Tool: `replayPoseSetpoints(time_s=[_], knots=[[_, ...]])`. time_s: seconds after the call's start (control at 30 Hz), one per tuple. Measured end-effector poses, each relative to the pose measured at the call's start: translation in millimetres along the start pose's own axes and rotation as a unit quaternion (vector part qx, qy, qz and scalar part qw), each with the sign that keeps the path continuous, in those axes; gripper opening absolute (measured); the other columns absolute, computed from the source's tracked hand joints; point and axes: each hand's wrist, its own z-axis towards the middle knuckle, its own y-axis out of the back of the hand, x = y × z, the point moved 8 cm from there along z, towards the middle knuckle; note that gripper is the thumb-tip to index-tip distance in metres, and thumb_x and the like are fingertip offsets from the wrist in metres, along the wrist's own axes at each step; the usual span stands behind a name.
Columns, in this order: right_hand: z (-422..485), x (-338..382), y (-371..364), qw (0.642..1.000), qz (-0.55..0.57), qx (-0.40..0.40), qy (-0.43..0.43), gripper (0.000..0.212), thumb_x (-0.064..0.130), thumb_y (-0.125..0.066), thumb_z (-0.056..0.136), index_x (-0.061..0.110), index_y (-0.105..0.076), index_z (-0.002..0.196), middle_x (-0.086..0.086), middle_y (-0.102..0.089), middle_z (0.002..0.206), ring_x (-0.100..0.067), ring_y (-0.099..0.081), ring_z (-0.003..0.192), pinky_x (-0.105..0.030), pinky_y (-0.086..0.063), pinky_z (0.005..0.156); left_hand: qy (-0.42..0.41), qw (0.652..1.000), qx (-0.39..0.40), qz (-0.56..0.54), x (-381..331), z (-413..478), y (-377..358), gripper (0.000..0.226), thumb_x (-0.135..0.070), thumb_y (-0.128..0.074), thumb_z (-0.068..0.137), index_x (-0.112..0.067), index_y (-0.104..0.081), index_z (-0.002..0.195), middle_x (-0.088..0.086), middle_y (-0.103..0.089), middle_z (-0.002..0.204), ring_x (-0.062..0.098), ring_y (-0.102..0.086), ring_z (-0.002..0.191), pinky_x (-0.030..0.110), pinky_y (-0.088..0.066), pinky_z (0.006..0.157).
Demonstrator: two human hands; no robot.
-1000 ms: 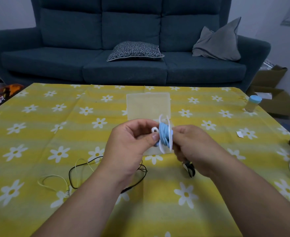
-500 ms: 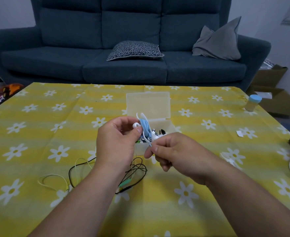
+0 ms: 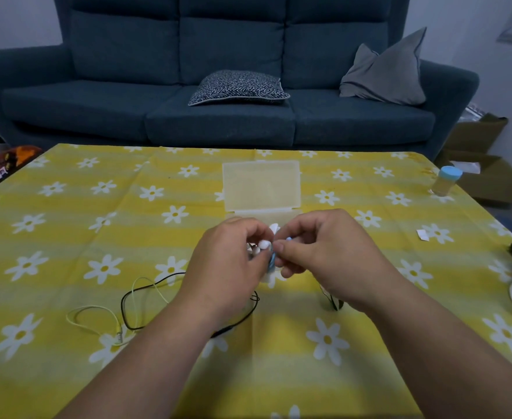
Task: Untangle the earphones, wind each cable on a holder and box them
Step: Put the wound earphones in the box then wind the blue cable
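Both hands are meeting just in front of the clear plastic box (image 3: 260,184). Its lid is standing open at 12 o'clock from them, and the hands are hiding most of its base. The left hand (image 3: 230,267) is pinching a white earbud (image 3: 264,245) with curled fingers. The right hand (image 3: 327,255) is closing thumb and forefinger on the white holder (image 3: 274,228) with the blue cable (image 3: 271,263) wound round it. So each grip is closed tight on that one bundle, and I'm not seeing any blue slack hanging.

My guess is they're tucking the last bud in before boxing it. Tip: be holding tension on the final turn while seating the bud, or the coil is likely springing loose. Then be lowering it in flat.

The black earphone cable (image 3: 146,297) and yellow-green earphone cable (image 3: 97,311) are lying looped together on the surface (image 3: 67,237) at about 8 o'clock from the hands, not yet wound.
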Motion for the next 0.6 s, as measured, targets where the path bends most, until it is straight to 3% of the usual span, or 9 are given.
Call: replayPoseSetpoints(time_s=[0.07,0.13,0.23,0.4,0.5,0.6], knots=[[0,2,0,0.999,0.044,0.013,0.013,0.013,-0.007,-0.062,0.088,0.001,-0.072,0.089,-0.014,-0.073,0.070,-0.018,-0.067,0.059,-0.028,-0.052,0.059,-0.012,0.999,0.017,-0.028,-2,0,-3,0.015,-0.016,-0.067,0.087,-0.031,-0.068,0.085,-0.013,-0.063,0.091,0.003,-0.061,0.085,0.029,-0.051,0.074],[-1,1,1,0.996,0.082,0.021,0.017,0.019,-0.012,-0.055,0.089,-0.002,-0.072,0.092,-0.015,-0.072,0.071,-0.018,-0.065,0.060,-0.022,-0.053,0.060,-0.028,0.998,0.036,-0.050,-5,-1,-6,0.016,-0.014,-0.064,0.090,-0.030,-0.066,0.087,-0.012,-0.059,0.093,0.006,-0.060,0.083,0.034,-0.052,0.074],[0,2,4,0.994,0.106,0.013,0.024,0.022,-0.011,-0.052,0.092,-0.001,-0.071,0.095,-0.011,-0.070,0.070,-0.017,-0.063,0.061,-0.024,-0.054,0.065,-0.039,0.994,0.052,-0.090,-9,-2,-9,0.019,-0.013,-0.061,0.092,-0.031,-0.066,0.092,-0.012,-0.057,0.094,0.010,-0.062,0.083,0.035,-0.054,0.073],[0,4,9,0.985,0.168,-0.013,0.032,0.015,-0.006,-0.050,0.097,0.004,-0.060,0.104,-0.009,-0.069,0.070,-0.017,-0.062,0.061,-0.025,-0.053,0.065,-0.013,0.985,0.032,-0.169,-10,0,-2,0.026,-0.007,-0.062,0.091,-0.029,-0.072,0.101,-0.008,-0.061,0.102,0.006,-0.062,0.088,0.018,-0.050,0.075],[0,5,11,0.982,0.185,-0.020,0.031,0.007,-0.004,-0.051,0.098,0.001,-0.055,0.102,-0.012,-0.070,0.071,-0.018,-0.064,0.061,-0.026,-0.055,0.065,0.002,0.978,0.039,-0.207,-6,0,-2,0.031,-0.007,-0.065,0.089,-0.031,-0.068,0.110,-0.007,-0.061,0.104,0.013,-0.063,0.089,0.027,-0.055,0.077],[1,7,15,0.981,0.185,-0.042,0.038,0.005,-0.003,-0.054,0.097,-0.001,-0.058,0.099,-0.011,-0.070,0.069,-0.018,-0.064,0.059,-0.025,-0.055,0.063,0.025,0.972,0.039,-0.229,-3,-1,-2,0.027,-0.012,-0.069,0.087,-0.033,-0.064,0.103,-0.007,-0.063,0.098,0.024,-0.065,0.084,0.035,-0.057,0.068]])
